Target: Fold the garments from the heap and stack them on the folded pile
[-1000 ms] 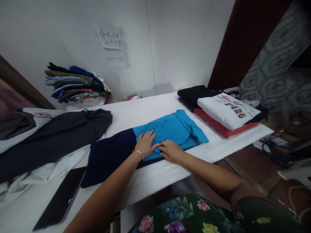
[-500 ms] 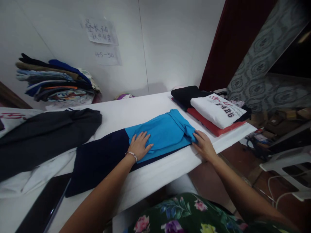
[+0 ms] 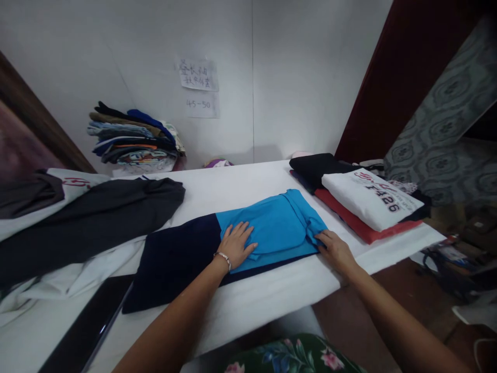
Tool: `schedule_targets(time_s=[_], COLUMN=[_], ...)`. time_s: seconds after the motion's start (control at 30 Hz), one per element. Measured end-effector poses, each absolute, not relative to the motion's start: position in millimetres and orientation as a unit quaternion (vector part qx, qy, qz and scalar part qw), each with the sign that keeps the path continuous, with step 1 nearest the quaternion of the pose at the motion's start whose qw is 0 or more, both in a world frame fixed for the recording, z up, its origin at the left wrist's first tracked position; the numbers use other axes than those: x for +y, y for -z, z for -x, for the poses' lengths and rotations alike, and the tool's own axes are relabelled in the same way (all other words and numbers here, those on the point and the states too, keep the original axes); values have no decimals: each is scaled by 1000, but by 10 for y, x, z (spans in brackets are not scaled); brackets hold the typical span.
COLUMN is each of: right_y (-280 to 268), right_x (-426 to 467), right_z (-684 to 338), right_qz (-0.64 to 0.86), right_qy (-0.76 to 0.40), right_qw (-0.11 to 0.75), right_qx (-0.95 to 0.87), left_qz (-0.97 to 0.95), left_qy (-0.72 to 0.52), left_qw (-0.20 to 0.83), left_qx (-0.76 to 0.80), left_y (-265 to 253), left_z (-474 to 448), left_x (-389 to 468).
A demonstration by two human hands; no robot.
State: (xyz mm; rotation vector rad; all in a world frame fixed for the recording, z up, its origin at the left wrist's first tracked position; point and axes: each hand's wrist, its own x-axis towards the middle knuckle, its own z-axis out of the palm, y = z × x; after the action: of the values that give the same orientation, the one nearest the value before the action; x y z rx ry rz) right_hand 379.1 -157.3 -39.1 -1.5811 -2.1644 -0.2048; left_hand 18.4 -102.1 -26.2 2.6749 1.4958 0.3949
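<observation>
A partly folded garment (image 3: pixel 267 223), bright blue at its right part and dark navy at its left, lies across the white table. My left hand (image 3: pixel 237 245) rests on the blue cloth with its palm down and fingers spread, a bracelet at the wrist. At the garment's right end, my right hand (image 3: pixel 334 252) pinches the bunched blue edge between thumb and fingers. Some of that edge is hidden under the fingertips.
Folded clothes, a white printed one (image 3: pixel 370 199) on top, are stacked at right. Left lie a dark grey garment (image 3: pixel 97 220) and a black flat board-like object (image 3: pixel 91 321). Another clothes pile (image 3: pixel 135 137) stands behind. The table (image 3: pixel 279 295) ends in front of me.
The view has swung left, so everything sits further right in the picture. My right fingers have curled in more on the blue edge. My left hand stays flat on the cloth.
</observation>
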Motion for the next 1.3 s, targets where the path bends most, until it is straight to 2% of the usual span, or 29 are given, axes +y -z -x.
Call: schedule_targets(time_s=[0.13, 0.33, 0.57, 0.63, 0.77, 0.83, 1.0, 1.3], right_y=[337, 80, -245, -296, -334, -313, -194, -143], right_x=[-1705, -1721, -881, -495, 260, 551, 898, 966], right_z=[-3820, -3827, -3689, -3614, -3440, -3365, -3276, -3260], right_qz=[550, 510, 501, 517, 597, 622, 644, 648], right_qy=[50, 39, -6, -31, -78, -85, -103, -98], right_qw=[255, 352, 374, 351, 222, 184, 140, 84], right_qx=[-793, -784, -780, -780, -767, -756, -745, -751], left_qz=[-862, -864, -865, -864, -865, -866, -866, -870], left_qy=[-135, -148, -151, -146, -136, -139, -159, -173], left_qw=[33, 34, 44, 45, 48, 51, 62, 56], left_qx=[487, 480, 476, 479, 480, 478, 471, 457], left_y=[258, 256, 261, 243, 221, 227, 252, 315], left_z=[-180, -166, -152, -154, -155, -151, -131, -92], left_x=[-1031, -1048, -1042, -1049, -1058, -1058, -1056, -1030])
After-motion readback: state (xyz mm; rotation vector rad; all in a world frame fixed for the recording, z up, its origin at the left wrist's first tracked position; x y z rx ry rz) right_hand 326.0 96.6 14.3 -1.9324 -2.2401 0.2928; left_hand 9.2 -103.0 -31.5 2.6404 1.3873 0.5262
